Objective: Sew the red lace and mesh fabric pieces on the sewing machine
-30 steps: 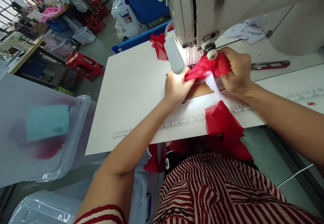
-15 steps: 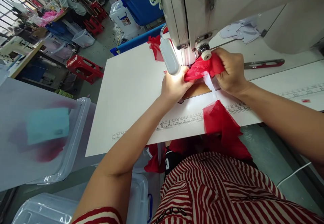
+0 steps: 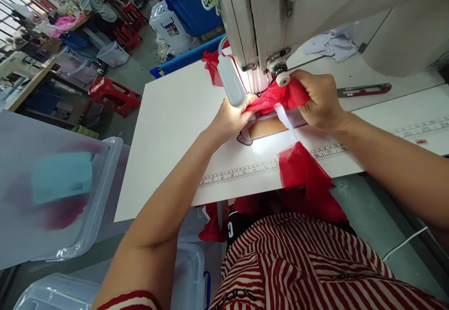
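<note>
Red lace fabric (image 3: pixel 277 96) stretches between my two hands, just in front of the needle area of a sewing machine (image 3: pixel 270 20). My left hand (image 3: pixel 232 117) pinches its left end, beside the grey clip-on lamp (image 3: pixel 231 82). At the other end my right hand (image 3: pixel 321 97) is closed round a bunched part of the cloth. A narrow white strip (image 3: pixel 285 117) hangs from the fabric toward a darker red piece (image 3: pixel 303 165) that drapes over the table's front edge. The needle tip is hidden behind the cloth and the machine's parts.
Thread snips (image 3: pixel 365 90) lie right of my right hand, with white scraps (image 3: pixel 329 46) behind. A printed ruler (image 3: pixel 245 173) runs along the white tabletop (image 3: pixel 168 127). Plastic bins (image 3: pixel 101 198) stand at left. Farther back are a red stool (image 3: pixel 114 96) and another person (image 3: pixel 96 6).
My left hand has shifted left and slightly down, pulling the red fabric wider and uncovering more of the brown plate beneath. The right hand stays nearly in place, still gripping.
</note>
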`<state>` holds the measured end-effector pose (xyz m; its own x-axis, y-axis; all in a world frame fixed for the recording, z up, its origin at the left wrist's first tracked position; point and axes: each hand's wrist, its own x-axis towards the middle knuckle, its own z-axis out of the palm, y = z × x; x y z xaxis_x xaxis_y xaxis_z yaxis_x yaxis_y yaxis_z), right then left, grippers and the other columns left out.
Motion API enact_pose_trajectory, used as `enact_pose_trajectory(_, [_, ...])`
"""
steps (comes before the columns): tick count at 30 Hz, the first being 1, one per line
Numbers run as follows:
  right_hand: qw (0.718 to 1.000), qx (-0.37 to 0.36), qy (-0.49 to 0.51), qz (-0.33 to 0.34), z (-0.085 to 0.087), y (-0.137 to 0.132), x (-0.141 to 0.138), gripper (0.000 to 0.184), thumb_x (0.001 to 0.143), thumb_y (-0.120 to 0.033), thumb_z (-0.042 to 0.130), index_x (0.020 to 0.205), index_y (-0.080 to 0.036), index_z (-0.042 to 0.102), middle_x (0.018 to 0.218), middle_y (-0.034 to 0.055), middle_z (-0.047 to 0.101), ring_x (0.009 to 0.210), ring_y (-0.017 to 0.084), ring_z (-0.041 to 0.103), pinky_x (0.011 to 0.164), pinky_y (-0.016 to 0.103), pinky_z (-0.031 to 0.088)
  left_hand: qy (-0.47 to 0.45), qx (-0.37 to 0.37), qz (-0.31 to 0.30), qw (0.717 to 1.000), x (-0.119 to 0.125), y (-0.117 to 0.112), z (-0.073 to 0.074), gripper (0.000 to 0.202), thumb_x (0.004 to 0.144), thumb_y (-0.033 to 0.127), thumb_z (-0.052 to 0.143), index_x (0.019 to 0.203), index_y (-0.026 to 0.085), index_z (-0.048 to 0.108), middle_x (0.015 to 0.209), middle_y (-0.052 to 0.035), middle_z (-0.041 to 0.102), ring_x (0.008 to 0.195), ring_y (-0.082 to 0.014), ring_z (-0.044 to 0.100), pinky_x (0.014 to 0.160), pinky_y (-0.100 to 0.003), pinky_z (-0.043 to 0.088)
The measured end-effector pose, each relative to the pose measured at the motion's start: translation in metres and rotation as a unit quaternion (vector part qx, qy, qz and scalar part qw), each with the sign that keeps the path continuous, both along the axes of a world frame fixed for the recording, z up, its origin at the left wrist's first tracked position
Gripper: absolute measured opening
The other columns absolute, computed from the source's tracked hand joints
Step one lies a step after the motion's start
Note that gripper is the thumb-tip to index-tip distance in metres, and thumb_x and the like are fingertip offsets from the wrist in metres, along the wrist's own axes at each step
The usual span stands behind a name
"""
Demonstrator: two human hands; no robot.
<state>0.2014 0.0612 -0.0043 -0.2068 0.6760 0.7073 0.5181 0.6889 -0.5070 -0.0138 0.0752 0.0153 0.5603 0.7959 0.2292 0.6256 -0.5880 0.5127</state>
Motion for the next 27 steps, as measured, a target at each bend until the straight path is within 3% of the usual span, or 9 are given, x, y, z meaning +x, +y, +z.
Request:
enact_pose_trajectory(4, [0.987,-0.050,-0.092,0.122,0.005,-0.001,0.011,0.015,0.087,-0.019,0.049,0.073,-0.021,0.048,0.059,-0.0029,0.052,0.052,0.010,0.044,0.050,0.025,0.033,0.081,0.106,0.005,0.991,-0.001,-0.016,-0.005,0.016,0.082,0.014,0.048,0.069,0.019,0.056,0.066,-0.0024,0.055,0.074,-0.0192,0.053,0.064,-0.030,0.041])
enact_pose_trajectory(7, [0.962,-0.091,-0.174,0.188,0.006,-0.003,0.016,0.009,0.087,-0.015,0.046,0.081,-0.020,0.052,0.070,0.0003,0.058,0.059,0.012,0.047,0.055,0.026,0.037,0.129,0.211,0.007,0.969,0.000,-0.031,-0.015,0.012,0.082,0.019,0.053,0.074,0.018,0.062,0.068,-0.0034,0.063,0.073,-0.0204,0.055,0.061,-0.031,0.039])
enact_pose_trajectory(11, [0.941,-0.116,-0.252,0.194,0.006,-0.008,0.013,0.024,0.083,-0.012,0.045,0.103,-0.021,0.056,0.082,0.0025,0.061,0.063,0.013,0.048,0.055,0.025,0.036,0.152,0.337,0.025,0.929,0.003,-0.042,-0.027,0.023,0.084,0.010,0.048,0.089,0.018,0.069,0.079,-0.0031,0.072,0.071,-0.0186,0.058,0.056,-0.030,0.037])
enact_pose_trajectory(14, [0.937,-0.085,-0.299,0.156,0.005,-0.012,0.010,0.031,0.080,-0.006,0.042,0.102,-0.022,0.058,0.084,0.0033,0.059,0.065,0.014,0.047,0.055,0.026,0.031,0.171,0.383,0.014,0.908,0.004,-0.044,-0.030,0.028,0.086,0.005,0.046,0.092,0.017,0.070,0.085,-0.0036,0.074,0.067,-0.0167,0.057,0.053,-0.029,0.036])
enact_pose_trajectory(18, [0.929,-0.040,-0.356,0.096,0.001,-0.014,0.008,0.034,0.071,0.002,0.040,0.087,-0.021,0.059,0.082,0.0028,0.056,0.062,0.013,0.043,0.052,0.028,0.023,0.181,0.353,-0.011,0.918,0.003,-0.048,-0.023,0.029,0.085,0.009,0.048,0.103,0.014,0.070,0.104,-0.0070,0.073,0.074,-0.0188,0.058,0.055,-0.030,0.042])
enact_pose_trajectory(22, [0.929,-0.017,-0.365,0.059,0.000,-0.012,0.006,0.020,0.078,-0.003,0.042,0.074,-0.019,0.054,0.081,0.0025,0.056,0.061,0.013,0.041,0.049,0.028,0.020,0.200,0.229,-0.040,0.952,0.002,-0.055,-0.010,0.047,0.086,0.038,0.049,0.117,0.008,0.065,0.120,-0.0153,0.066,0.087,-0.0260,0.058,0.068,-0.038,0.049])
enact_pose_trajectory(27, [0.938,-0.014,-0.334,0.091,0.000,-0.010,0.003,0.023,0.090,-0.012,0.039,0.085,-0.019,0.060,0.098,0.0044,0.066,0.068,0.013,0.052,0.051,0.027,0.026,0.229,0.198,-0.030,0.953,-0.001,-0.058,-0.005,0.079,0.092,0.070,0.017,0.123,0.013,0.063,0.131,-0.0184,0.058,0.086,-0.0263,0.059,0.068,-0.038,0.046])
